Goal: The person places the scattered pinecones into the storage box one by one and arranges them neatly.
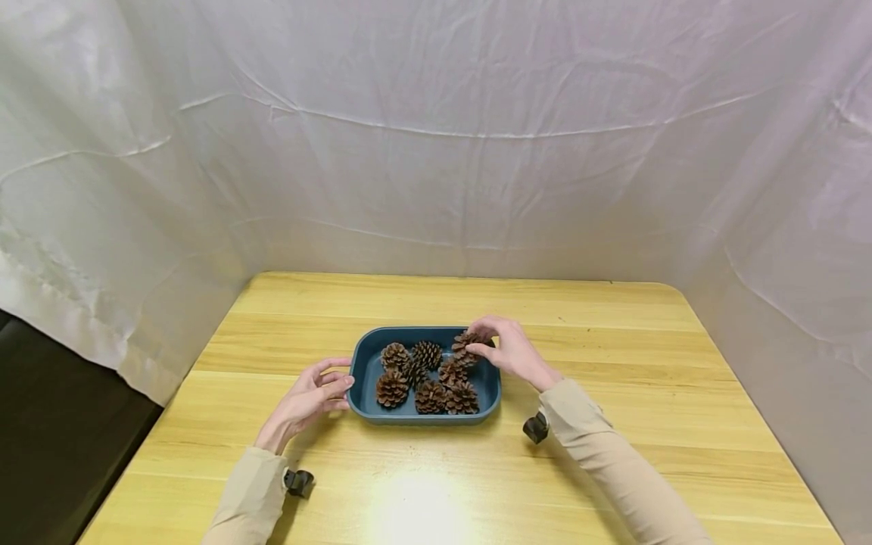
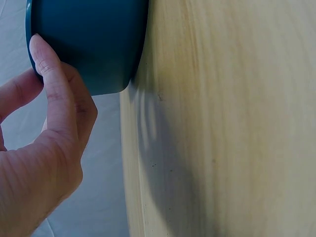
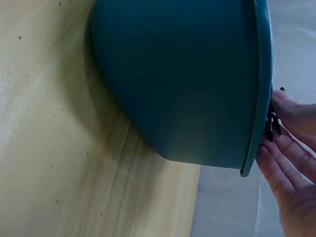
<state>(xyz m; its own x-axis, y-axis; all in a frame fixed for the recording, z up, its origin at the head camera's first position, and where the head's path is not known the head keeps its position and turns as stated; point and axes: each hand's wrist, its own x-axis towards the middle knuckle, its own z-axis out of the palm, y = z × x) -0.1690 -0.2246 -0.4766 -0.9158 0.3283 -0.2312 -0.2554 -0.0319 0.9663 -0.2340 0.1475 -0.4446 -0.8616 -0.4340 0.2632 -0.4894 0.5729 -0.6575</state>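
A dark blue rectangular tub [image 1: 424,419] rests on the wooden table, with several brown pine cones [image 1: 391,388] spread inside it. At its right back corner, my right hand [image 1: 509,350] pinches a pine cone [image 1: 463,344] between thumb and fingers. In the right wrist view, that right hand [image 3: 291,148] is at the tub's rim, and only dark scale tips of the pine cone [image 3: 271,123] show past the wall. My left hand [image 1: 309,397] holds the tub's left end, its thumb at the rim. The left wrist view shows the left hand [image 2: 59,113] against the tub's wall [image 2: 89,44].
The wooden table [image 1: 613,341] extends around the tub on all sides. Pale cloth [image 1: 463,151] hangs behind it and at both sides. A dark surface [image 1: 54,424] lies beyond the left edge. Each wrist wears a small black device [image 1: 298,483].
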